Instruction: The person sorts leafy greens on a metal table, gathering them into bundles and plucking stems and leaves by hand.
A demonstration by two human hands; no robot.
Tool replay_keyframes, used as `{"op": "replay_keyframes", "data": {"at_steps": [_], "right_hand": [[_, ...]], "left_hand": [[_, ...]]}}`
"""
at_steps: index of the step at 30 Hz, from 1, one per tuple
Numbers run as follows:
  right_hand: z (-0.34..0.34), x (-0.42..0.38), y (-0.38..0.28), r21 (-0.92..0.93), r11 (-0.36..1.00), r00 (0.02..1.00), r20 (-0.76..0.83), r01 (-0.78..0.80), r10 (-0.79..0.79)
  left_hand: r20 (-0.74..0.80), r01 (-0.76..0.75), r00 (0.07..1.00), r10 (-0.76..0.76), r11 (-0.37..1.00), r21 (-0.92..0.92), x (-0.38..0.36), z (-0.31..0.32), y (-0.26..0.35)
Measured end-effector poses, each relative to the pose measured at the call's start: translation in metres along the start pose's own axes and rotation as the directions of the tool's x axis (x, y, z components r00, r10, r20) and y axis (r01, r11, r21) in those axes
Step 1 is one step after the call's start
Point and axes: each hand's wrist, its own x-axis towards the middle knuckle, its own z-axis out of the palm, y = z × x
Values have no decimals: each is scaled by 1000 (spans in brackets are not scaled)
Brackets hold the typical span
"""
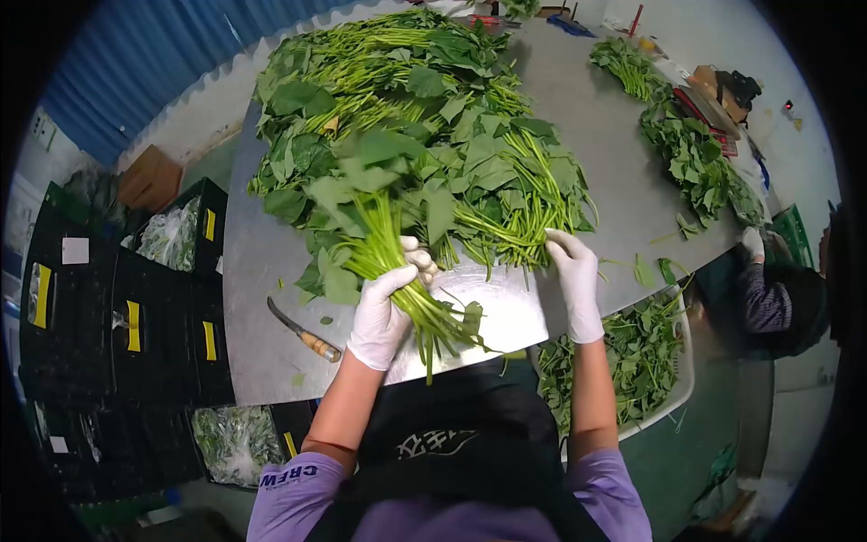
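Observation:
My left hand (393, 303), in a white glove, is closed around a bunch of leafy greens (384, 230). The leaves point away from me, and the cut stem ends hang towards me over a shiny metal plate (506, 312). My right hand (573, 271), gloved too, has its fingertips pinched together on stems at the near edge of a big pile of leafy greens (397, 86). A curved knife (312, 336) with a wooden handle lies on the metal table (257, 357), left of my left hand.
A white basket (684, 361) of greens stands below the table at right. More greens (691, 154) lie along the right edge, near another person's gloved hand (753, 242). Black crates (158, 312) with yellow labels are stacked at left, some holding bagged greens (237, 443).

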Motion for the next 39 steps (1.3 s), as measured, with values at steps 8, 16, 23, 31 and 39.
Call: {"op": "replay_keyframes", "data": {"at_steps": [8,16,23,31,39], "right_hand": [[35,23,18,-694,502,856,405,516,-321],[-5,35,-40,444,836,946,173,-322,273],[25,-1,-64,603,600,838,492,-525,237],[61,-42,-84,518,677,818,529,-523,227],[66,-63,-85,82,976,971,113,202,-210]], "left_hand": [[83,-235,971,223,955,183,-11,-11,26],[-208,-65,971,119,966,250,-13,-9,10],[-335,18,942,39,986,166,-9,-17,10],[-227,96,972,-65,987,129,-7,-1,9],[-108,92,991,-85,993,67,-1,-2,-3]]}}
